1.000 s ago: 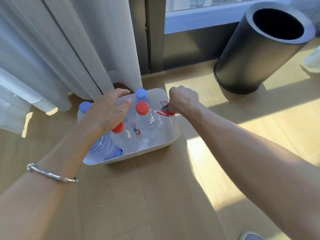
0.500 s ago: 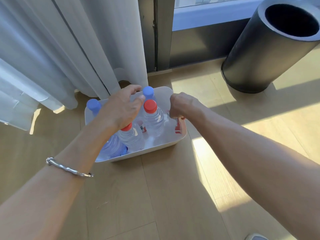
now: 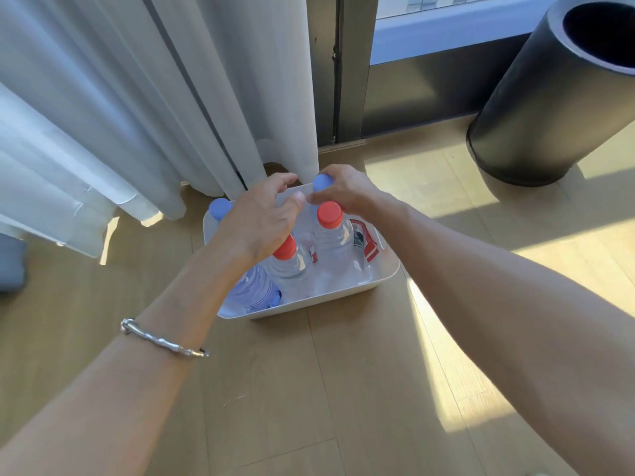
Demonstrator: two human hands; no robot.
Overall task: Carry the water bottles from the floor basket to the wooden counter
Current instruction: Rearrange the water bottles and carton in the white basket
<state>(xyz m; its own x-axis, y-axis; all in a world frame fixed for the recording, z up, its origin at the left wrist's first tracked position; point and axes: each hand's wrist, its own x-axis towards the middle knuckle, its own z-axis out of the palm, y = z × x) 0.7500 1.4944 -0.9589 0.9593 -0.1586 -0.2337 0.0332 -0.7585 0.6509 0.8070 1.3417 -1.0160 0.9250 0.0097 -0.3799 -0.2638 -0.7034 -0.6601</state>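
A white basket (image 3: 309,305) stands on the wooden floor and holds several clear water bottles. Two upright ones have red caps (image 3: 329,213) (image 3: 287,249). A blue-capped one (image 3: 220,208) stands at the far left corner, and a bluish bottle (image 3: 252,292) leans at the near left. My right hand (image 3: 347,194) curls around the top of the far blue-capped bottle (image 3: 322,182). My left hand (image 3: 261,218) hovers over the bottles with its fingers loosely curved, holding nothing, and it hides part of a red-capped bottle.
A tall black cylindrical bin (image 3: 549,97) stands on the floor to the right. White curtains (image 3: 137,97) hang just behind the basket, beside a dark window frame (image 3: 343,80). A grey object (image 3: 10,266) sits at the left edge.
My right hand has left the basket's right side and moved left to the far blue-capped bottle. My left hand stays above the bottles.
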